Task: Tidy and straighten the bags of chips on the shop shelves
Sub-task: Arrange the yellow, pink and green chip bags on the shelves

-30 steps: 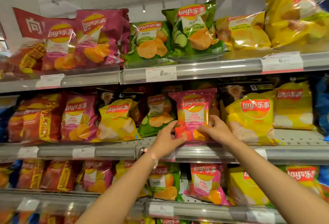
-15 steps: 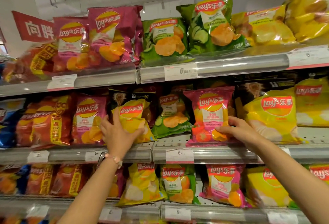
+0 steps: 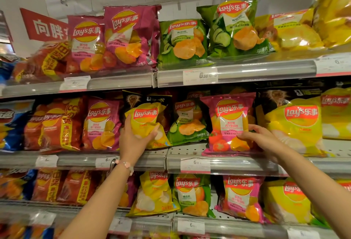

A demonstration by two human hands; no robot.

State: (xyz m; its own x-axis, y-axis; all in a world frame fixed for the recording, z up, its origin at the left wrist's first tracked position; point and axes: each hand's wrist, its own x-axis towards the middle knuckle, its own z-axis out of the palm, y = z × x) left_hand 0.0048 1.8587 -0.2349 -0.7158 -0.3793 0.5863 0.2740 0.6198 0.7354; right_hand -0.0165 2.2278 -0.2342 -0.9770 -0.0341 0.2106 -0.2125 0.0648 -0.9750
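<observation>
On the middle shelf (image 3: 148, 159) a small yellow chip bag (image 3: 146, 119) leans in front of a black bag. My left hand (image 3: 133, 140) grips its lower part, thumb across the front. Further right stands a pink chip bag (image 3: 228, 119), upright near the shelf edge. My right hand (image 3: 262, 139) holds its lower right corner with curled fingers. A green bag (image 3: 187, 124) sits between the two, tilted back.
The top shelf (image 3: 266, 69) carries pink, green and yellow bags. Red and blue bags (image 3: 55, 124) fill the middle shelf's left; a big yellow bag (image 3: 298, 122) stands at right. The lower shelf (image 3: 228, 223) holds more bags. Price tags line the rails.
My left hand left the pink bag, moved left and took hold of the yellow bag. My right hand stayed on the pink bag. The camera shifted left and up.
</observation>
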